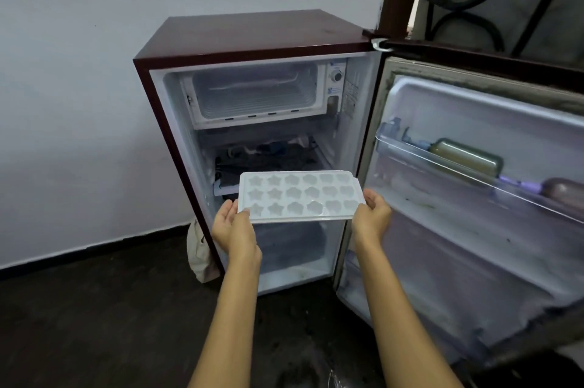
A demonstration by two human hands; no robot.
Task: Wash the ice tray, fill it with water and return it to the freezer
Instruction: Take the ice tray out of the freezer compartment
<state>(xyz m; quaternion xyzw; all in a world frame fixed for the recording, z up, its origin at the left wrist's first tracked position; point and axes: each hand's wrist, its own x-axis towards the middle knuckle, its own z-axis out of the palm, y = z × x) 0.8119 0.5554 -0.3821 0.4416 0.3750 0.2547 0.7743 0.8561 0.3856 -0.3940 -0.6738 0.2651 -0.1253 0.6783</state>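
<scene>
A white ice tray (298,196) with star and flower shaped cells is held level in front of a small dark red fridge (252,36). My left hand (232,228) grips the tray's near left corner, thumb on top. My right hand (373,213) grips its right end. The fridge stands with its door (474,198) swung wide to the right. At the top of the fridge the freezer compartment (256,93) is open and shows bare frosted walls. Whether the cells hold water I cannot tell.
A shelf (268,156) below the freezer holds dark items. The door rack (442,166) carries a greenish bottle (467,155) and other containers. A pale bag (199,248) leans by the fridge's left foot. Dark floor lies below, a white wall to the left.
</scene>
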